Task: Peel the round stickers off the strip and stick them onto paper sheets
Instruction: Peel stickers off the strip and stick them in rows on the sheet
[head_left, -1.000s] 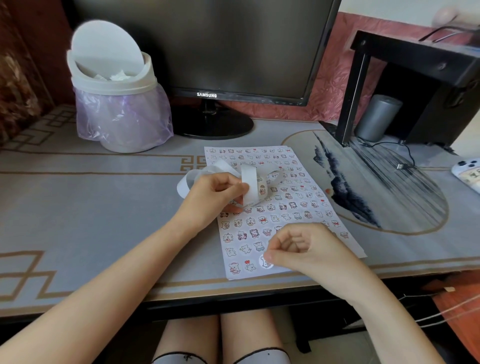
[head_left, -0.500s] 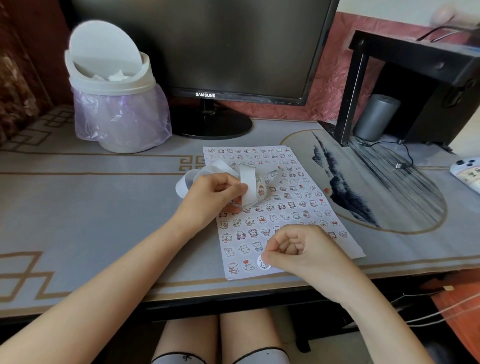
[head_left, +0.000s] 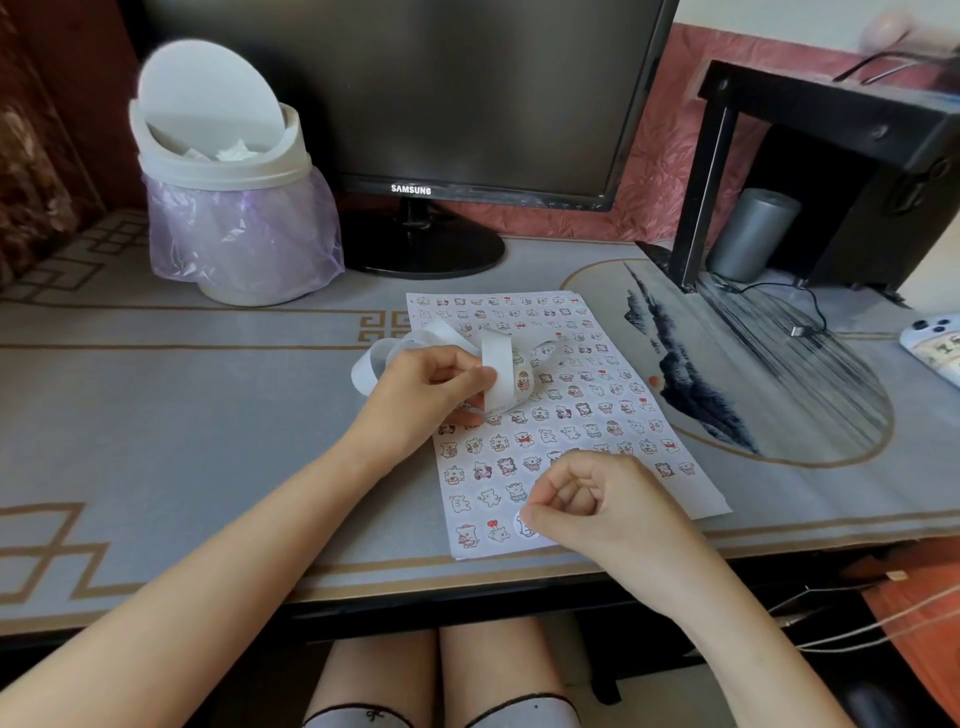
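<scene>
While left hand (head_left: 426, 400) pinches strip (head_left: 496, 374), right hand (head_left: 597, 509) curled over sticker (head_left: 523, 526); pinch or press unclear.

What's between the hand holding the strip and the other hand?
The head view shows just the paper sheet, covered in rows of little cartoon stickers, between the left hand and the right hand.

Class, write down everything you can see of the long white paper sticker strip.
The long white paper sticker strip is a thin ribbon, curled into loose loops rather than lying flat. The left hand pinches it between thumb and fingers over the upper part of the white sticker-covered paper sheet. One loop trails past the hand's left; one round cartoon sticker shows on it.
</scene>
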